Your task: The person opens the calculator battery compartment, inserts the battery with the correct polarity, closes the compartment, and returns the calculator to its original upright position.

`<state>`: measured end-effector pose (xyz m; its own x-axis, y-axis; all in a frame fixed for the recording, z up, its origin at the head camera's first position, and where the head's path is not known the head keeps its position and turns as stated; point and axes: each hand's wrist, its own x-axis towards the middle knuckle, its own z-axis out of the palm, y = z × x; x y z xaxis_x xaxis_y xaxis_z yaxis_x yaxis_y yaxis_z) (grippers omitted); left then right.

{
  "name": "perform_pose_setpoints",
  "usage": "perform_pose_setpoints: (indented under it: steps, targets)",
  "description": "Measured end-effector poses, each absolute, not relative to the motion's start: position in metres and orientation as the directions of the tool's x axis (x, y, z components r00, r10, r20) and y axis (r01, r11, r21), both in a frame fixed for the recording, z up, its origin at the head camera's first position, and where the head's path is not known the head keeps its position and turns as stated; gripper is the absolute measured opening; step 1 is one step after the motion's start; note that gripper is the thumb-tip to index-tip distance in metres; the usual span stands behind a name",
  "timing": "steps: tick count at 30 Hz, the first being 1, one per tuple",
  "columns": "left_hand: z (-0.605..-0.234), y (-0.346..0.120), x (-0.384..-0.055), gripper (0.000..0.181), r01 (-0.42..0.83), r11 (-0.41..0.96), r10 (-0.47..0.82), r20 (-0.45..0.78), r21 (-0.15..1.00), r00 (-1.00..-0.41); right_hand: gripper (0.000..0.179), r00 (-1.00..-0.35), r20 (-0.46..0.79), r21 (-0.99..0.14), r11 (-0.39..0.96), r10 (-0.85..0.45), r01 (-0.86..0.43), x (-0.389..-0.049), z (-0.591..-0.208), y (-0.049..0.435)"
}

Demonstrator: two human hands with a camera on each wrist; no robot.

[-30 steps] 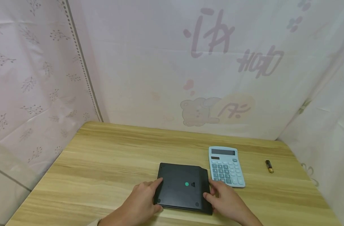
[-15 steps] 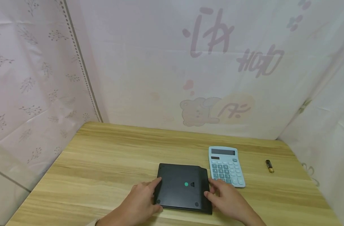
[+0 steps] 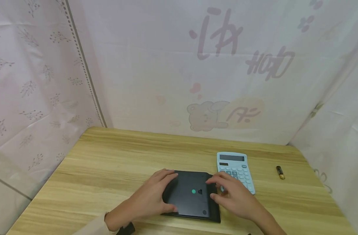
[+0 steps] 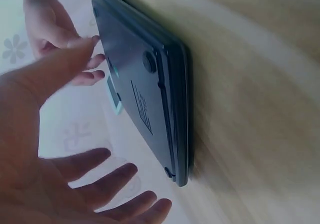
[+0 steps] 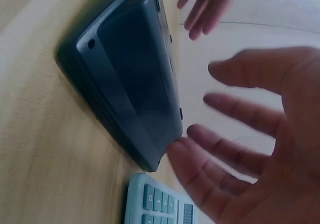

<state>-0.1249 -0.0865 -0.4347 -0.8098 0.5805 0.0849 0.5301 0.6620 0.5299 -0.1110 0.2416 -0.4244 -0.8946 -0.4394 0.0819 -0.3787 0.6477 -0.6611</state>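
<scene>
A flat black device (image 3: 190, 202) lies with its underside up at the front of the table; small round feet, a green dot and a battery cover show on it. Over its left part my left hand (image 3: 150, 197) is spread, thumb apart from the fingers, and the left wrist view shows these fingers clear of the casing. My right hand (image 3: 234, 197) hovers at the right edge with loosely bent fingers, gripping nothing in the right wrist view. A light blue calculator (image 3: 240, 168) lies face up behind that hand, its lower keys partly covered.
An AA-type battery (image 3: 280, 172) lies alone on the right of the wooden table (image 3: 108, 156). Patterned curtains (image 3: 155, 65) hang behind the table and on both sides.
Both hands have let go of the black device's side edges. The left hand has moved up and over its left part; the right has lifted slightly. The device has stayed in place.
</scene>
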Motion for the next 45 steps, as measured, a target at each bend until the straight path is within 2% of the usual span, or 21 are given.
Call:
perform_pose_setpoints:
  steps: [8, 14, 25, 37, 45]
  targets:
    - [-0.446, -0.076, -0.145, 0.116, 0.593, 0.623, 0.680, 0.022, 0.510, -0.733, 0.017, -0.820, 0.134, -0.595, 0.617, -0.556, -0.515, -0.124, -0.431, 0.226]
    - [-0.449, -0.071, -0.149, 0.117, 0.610, 0.617, 0.714, -0.027, 0.497, -0.700, 0.015, -0.797, 0.173, -0.531, 0.627, -0.579, -0.570, -0.130, -0.437, 0.218]
    - [-0.454, -0.068, -0.151, 0.122, 0.597, 0.619, 0.715, -0.051, 0.511, -0.697, 0.018, -0.786, 0.194, -0.519, 0.618, -0.587, -0.590, -0.135, -0.445, 0.215]
    - [-0.454, -0.069, -0.149, 0.124, 0.586, 0.607, 0.716, -0.049, 0.536, -0.696, 0.017, -0.807, 0.156, -0.565, 0.619, -0.569, -0.545, -0.137, -0.445, 0.213]
    - [-0.453, -0.068, -0.149, 0.125, 0.578, 0.614, 0.712, -0.061, 0.537, -0.699, 0.021, -0.812, 0.167, -0.557, 0.626, -0.559, -0.546, -0.137, -0.447, 0.212]
